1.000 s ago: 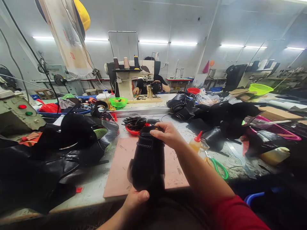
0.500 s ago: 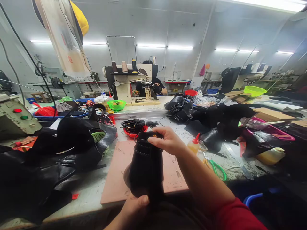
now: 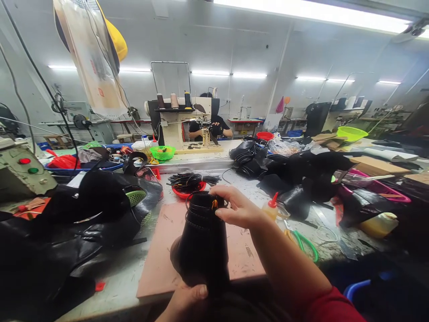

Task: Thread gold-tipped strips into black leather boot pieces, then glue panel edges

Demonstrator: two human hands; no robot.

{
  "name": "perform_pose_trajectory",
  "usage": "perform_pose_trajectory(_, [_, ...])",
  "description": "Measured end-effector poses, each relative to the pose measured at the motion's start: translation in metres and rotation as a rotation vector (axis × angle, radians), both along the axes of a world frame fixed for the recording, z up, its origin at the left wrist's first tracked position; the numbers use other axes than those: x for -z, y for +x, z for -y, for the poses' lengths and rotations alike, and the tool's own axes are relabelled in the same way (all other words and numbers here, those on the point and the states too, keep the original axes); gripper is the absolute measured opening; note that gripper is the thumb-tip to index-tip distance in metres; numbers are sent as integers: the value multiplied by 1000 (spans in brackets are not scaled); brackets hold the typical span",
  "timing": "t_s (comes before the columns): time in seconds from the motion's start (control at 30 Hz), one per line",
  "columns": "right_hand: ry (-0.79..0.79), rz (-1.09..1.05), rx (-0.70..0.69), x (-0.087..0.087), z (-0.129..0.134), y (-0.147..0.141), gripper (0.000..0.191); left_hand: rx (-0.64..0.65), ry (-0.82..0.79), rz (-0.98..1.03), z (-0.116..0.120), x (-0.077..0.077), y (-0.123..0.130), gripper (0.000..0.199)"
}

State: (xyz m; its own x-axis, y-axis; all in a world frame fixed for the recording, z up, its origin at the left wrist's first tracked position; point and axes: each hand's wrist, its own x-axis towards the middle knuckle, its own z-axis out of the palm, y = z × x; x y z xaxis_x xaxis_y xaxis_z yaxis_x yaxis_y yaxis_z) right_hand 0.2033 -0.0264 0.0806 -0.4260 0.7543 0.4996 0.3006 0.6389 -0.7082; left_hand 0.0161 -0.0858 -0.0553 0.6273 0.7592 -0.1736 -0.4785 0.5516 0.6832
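Note:
A black boot upper [image 3: 203, 241] stands tilted in front of me above a pink board [image 3: 156, 250]. Around its narrow top run thin black cords, and a small orange-yellow piece shows at the rim. My right hand [image 3: 236, 208] pinches that rim between thumb and fingers. Low on the upper, my left hand [image 3: 189, 297] grips its near edge with the thumb on top; the other fingers are hidden. Just beyond the board, a red bowl [image 3: 187, 193] holds a bundle of black cords [image 3: 194, 180].
Black leather pieces are heaped at left [image 3: 100, 201] and right [image 3: 301, 174]. To the right lie a glue bottle [image 3: 271, 208] with a red tip and green-handled scissors [image 3: 304, 243]. Across the bench, a co-worker [image 3: 219, 127] sits behind a sewing machine [image 3: 170, 129].
My right hand has shifted slightly on the rim, so the orange-yellow piece now shows more clearly. The view has tilted up a little. My left hand keeps its hold.

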Motion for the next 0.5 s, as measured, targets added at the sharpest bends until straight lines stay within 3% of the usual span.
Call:
perform_pose_trajectory(0.3, [115,21,21,-3,4,-4,11,-28,-10,25,1,-6,7,41])
perform_pose_trajectory(0.5, [195,74,24,-2,7,-3,11,-42,-54,0,-3,3,9,44])
